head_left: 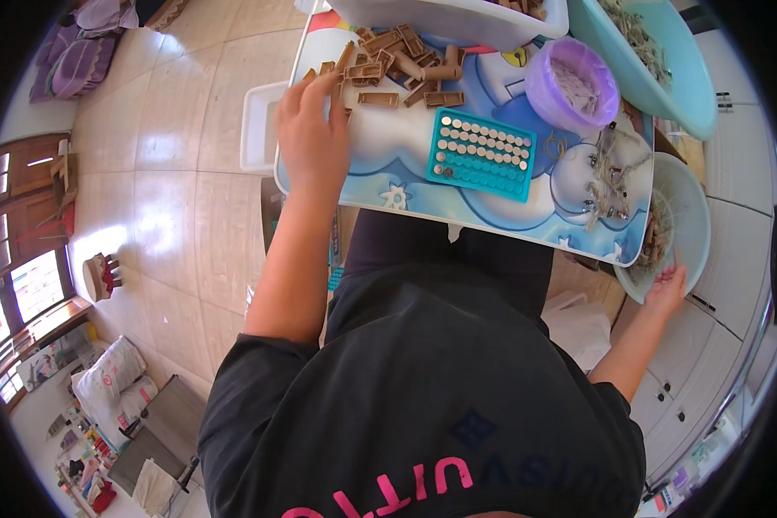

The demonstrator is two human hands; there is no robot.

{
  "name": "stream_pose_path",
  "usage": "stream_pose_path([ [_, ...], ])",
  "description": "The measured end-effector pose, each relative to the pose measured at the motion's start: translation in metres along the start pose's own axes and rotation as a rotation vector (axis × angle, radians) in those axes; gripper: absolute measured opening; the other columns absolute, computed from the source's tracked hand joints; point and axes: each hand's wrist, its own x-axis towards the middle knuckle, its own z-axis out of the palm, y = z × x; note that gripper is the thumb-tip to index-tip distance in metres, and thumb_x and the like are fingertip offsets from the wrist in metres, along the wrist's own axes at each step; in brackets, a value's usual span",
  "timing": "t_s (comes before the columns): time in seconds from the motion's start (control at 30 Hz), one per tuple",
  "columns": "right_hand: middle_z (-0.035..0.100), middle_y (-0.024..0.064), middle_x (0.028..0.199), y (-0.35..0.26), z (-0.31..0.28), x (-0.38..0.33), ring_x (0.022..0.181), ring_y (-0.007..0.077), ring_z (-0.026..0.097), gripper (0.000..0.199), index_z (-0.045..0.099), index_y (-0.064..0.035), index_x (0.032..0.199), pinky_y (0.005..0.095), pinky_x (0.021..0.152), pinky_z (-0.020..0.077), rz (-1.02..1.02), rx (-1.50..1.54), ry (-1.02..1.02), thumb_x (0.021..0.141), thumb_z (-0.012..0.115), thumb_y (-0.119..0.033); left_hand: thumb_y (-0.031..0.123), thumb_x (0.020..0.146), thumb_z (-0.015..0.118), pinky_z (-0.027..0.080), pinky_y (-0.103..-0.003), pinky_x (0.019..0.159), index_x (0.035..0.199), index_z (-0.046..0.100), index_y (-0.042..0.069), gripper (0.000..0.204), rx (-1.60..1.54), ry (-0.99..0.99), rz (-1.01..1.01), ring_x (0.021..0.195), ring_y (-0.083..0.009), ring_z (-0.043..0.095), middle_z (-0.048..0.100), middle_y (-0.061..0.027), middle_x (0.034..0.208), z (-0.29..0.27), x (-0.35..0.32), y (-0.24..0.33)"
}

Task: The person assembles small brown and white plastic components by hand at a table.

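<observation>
My left hand (312, 129) is over the left end of the low table, fingers apart, the fingertips at the edge of a pile of brown plastic casings (388, 59). My right hand (665, 292) is at the near rim of a pale translucent bowl (686, 220), its fingers loosely bent over the rim. Inside that bowl lie small tangled parts (654, 242). On the table between my hands sits a teal tray (483, 184) with rows of small round silver pieces (483, 138). Right of it lies a cluster of small wired parts (611, 177).
A purple tub (609, 73) of pale pieces stands behind the tray. A large aqua basin (699, 95) holds more wired parts at the far right, and a white bin (457, 22) stands at the back. A white container (257, 129) is beside the blue patterned table (380, 142).
</observation>
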Motion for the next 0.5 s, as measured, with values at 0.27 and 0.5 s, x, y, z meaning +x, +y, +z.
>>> stream_pose_path([
  [0.27, 0.061, 0.0051, 0.088, -0.041, 0.109, -0.098, 0.076, 0.0116, 0.055, 0.036, 0.050, -0.0026, 0.118, 0.0237, 0.068, 0.0450, -0.250, -0.219, -0.087, 0.087, 0.060, -0.017, 0.018, 0.073, 0.067, 0.043, -0.037, 0.078, 0.105, 0.061, 0.014, 0.032, 0.292, -0.111, 0.418, 0.092, -0.0252, 0.057, 0.065, -0.0052, 0.090, 0.028, 0.049, 0.001],
  [0.5, 0.059, 0.0064, 0.086, -0.073, 0.193, -0.188, 0.081, 0.0210, 0.056, 0.018, 0.064, -0.0045, 0.086, 0.0295, 0.071, 0.0449, -0.959, -0.852, -0.679, 0.072, 0.071, -0.013, 0.012, 0.084, 0.057, 0.046, -0.030, 0.066, 0.108, 0.058, 0.011, 0.024, -0.099, -0.055, 0.107, 0.074, -0.0205, 0.063, 0.066, -0.0075, 0.091, 0.009, 0.030, 0.018],
])
